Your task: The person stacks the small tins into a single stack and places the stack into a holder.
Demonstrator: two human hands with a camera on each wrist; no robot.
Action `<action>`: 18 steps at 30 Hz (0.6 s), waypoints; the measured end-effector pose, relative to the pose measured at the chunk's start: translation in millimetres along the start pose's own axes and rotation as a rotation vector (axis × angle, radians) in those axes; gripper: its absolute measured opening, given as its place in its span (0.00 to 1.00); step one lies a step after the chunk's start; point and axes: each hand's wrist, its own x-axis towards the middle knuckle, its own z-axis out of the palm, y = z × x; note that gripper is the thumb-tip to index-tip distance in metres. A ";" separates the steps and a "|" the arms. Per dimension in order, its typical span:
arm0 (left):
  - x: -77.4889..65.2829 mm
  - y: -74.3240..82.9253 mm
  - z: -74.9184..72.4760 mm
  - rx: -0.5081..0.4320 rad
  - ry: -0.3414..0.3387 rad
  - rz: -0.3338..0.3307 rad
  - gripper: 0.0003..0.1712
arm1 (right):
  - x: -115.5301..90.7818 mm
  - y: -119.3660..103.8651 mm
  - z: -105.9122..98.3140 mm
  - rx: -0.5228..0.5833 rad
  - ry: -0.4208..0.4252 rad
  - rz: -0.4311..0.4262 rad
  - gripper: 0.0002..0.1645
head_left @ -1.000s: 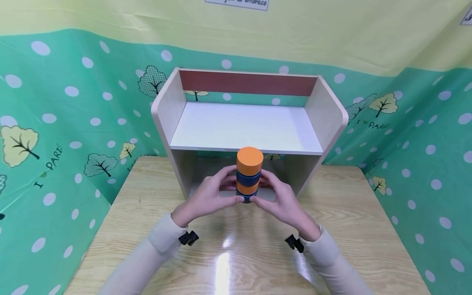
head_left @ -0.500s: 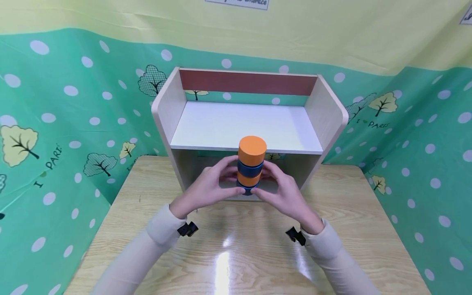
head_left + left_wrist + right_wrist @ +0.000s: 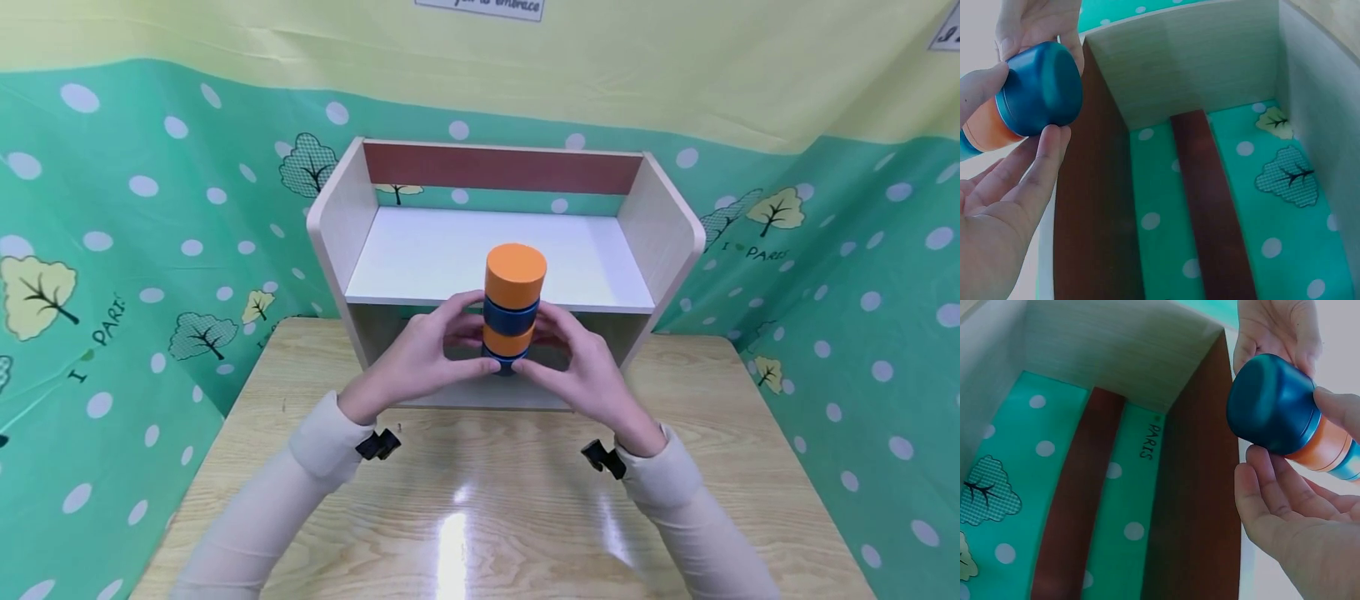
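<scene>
Upright between my two hands is a banded cylinder, orange on its flat top, with alternating dark blue and orange bands below. In the left wrist view its dark blue lower end has rounded edges. My left hand grips the lower part from the left, thumb near the base and fingers behind. From the right my right hand grips the same part, its thumb close to the left one. In the head view the cylinder overlaps the front edge of the white upper shelf.
A pale two-tier desk shelf with a reddish-brown back rail stands on a wood-grain table. Its side panels rise on both sides of the upper shelf. Green and yellow patterned cloth hangs behind and at both sides.
Both hands have raised the banded cylinder in the head view; its orange top now appears in front of the upper shelf surface. The grip looks the same and the desk shelf has stayed put.
</scene>
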 end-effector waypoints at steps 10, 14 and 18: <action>10.6 12.9 -12.5 0.001 0.013 0.026 0.47 | 14.5 -11.3 -9.6 -0.003 -0.008 0.014 0.44; 15.7 17.3 -17.5 0.006 0.010 0.027 0.47 | 20.6 -15.4 -13.3 -0.002 -0.010 0.016 0.43; 21.2 20.3 -22.8 0.002 0.012 0.026 0.47 | 27.3 -18.8 -17.4 0.001 -0.011 0.017 0.43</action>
